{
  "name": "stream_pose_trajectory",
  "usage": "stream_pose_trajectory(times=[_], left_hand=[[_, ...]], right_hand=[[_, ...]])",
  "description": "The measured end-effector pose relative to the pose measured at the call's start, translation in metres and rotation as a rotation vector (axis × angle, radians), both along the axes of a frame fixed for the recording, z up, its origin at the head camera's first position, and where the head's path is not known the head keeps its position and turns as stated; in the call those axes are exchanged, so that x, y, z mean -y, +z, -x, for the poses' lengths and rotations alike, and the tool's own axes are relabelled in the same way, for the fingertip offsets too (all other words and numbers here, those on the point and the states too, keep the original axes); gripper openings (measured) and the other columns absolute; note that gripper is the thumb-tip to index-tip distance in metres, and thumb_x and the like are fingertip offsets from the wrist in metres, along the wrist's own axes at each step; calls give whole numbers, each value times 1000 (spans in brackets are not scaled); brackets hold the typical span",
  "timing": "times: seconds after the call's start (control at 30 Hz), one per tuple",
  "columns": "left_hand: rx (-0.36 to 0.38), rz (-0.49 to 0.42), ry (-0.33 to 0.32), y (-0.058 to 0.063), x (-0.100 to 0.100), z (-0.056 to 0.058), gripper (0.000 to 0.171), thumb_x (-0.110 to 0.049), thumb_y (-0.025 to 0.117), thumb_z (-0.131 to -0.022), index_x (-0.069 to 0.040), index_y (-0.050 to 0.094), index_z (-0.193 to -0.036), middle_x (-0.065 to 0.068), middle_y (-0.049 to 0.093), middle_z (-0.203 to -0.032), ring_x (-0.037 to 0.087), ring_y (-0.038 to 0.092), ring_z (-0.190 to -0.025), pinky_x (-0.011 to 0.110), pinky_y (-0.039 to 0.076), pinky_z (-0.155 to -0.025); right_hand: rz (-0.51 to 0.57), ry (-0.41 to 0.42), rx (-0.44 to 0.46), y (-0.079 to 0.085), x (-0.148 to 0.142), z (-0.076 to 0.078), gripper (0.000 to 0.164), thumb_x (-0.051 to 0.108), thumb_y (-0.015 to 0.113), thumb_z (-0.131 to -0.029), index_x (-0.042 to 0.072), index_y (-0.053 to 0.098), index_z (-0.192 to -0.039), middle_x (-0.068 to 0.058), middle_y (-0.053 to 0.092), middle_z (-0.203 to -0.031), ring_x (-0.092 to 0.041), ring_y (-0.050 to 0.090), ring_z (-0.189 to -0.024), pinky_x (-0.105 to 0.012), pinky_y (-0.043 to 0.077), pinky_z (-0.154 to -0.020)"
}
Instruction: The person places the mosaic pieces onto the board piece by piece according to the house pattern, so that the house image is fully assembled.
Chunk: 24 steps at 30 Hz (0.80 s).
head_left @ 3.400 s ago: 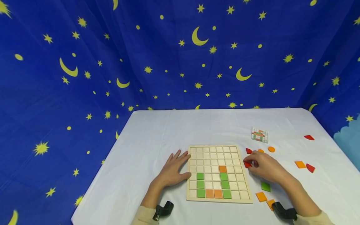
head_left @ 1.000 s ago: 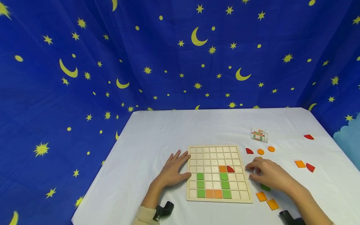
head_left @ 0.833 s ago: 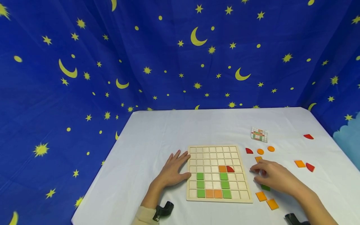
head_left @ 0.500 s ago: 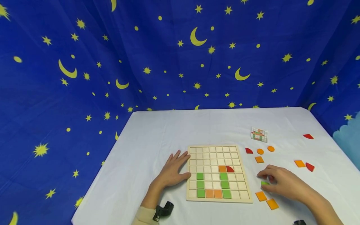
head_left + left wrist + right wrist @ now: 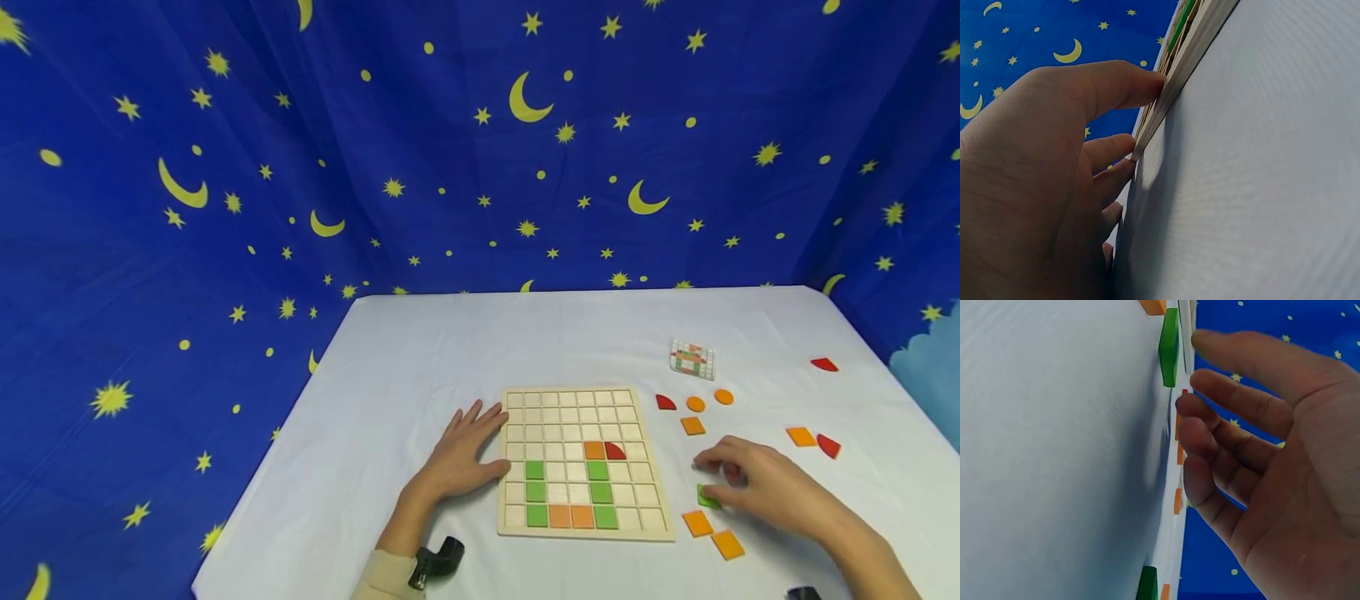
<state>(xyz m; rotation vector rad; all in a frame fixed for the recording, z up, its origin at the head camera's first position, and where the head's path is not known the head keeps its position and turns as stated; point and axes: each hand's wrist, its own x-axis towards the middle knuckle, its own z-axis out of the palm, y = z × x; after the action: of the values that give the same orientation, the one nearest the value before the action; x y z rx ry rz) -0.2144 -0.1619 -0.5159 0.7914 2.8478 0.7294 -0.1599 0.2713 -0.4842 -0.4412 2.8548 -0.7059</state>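
On the wooden grid board (image 5: 630, 500), several green square tiles (image 5: 597, 471), a few orange squares and a red quarter-circle piece (image 5: 614, 451) sit in cells. My left hand (image 5: 463, 454) has its fingers spread, with thumb and fingertips at the board's left edge; the left wrist view shows the thumb (image 5: 1141, 87) on the wooden rim. To the right of the board, my right hand (image 5: 768, 487) is over a loose green tile (image 5: 707, 497), its thumb overlapping it. In the right wrist view a gap shows between the thumb and the green tile (image 5: 1169, 347), and the fingers are loosely bent around nothing.
Two orange squares (image 5: 697, 523) lie nearer me, another orange square (image 5: 693, 426) farther off. Beyond are orange discs (image 5: 695, 404), a red quarter-circle (image 5: 665, 402) and a small pattern card (image 5: 692, 359). More red and orange pieces (image 5: 800, 437) lie at the far right.
The red quarter-circle that my right hand was pinching now sits on the board, right of the orange square. That hand has drawn back rightward to the loose green tile. My left hand has stayed put.
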Motion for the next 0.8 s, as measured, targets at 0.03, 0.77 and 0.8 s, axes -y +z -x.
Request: stream_pose_trajectory(times=[0.03, 0.77, 0.8], left_hand=[[3, 2, 1, -1, 0, 0, 73, -51, 58, -88, -17, 37, -149, -2, 28, -156, 25, 12, -145, 48, 5, -116], [14, 32, 14, -2, 0, 2, 74, -53, 57, -88, -21, 35, -151, -7, 25, -156, 19, 8, -145, 43, 2, -116], [12, 34, 14, -2, 0, 2, 74, -53, 57, -88, -21, 35, -151, -7, 25, -156, 19, 8, -145, 43, 2, -116]], right_hand=[[4, 9, -3, 0, 0, -1, 33, 41, 79, -76, 25, 71, -103, 13, 49, -76, -5, 47, -71, -23, 35, -59], [69, 185, 66, -1, 17, -22, 27, 33, 80, -74, 33, 68, -99, 20, 52, -90, 1, 47, -72, -20, 38, -59], [74, 190, 71, -2, 17, -21, 27, 32, 79, -74, 34, 68, -99, 19, 52, -91, 0, 47, -72, -21, 38, -59]])
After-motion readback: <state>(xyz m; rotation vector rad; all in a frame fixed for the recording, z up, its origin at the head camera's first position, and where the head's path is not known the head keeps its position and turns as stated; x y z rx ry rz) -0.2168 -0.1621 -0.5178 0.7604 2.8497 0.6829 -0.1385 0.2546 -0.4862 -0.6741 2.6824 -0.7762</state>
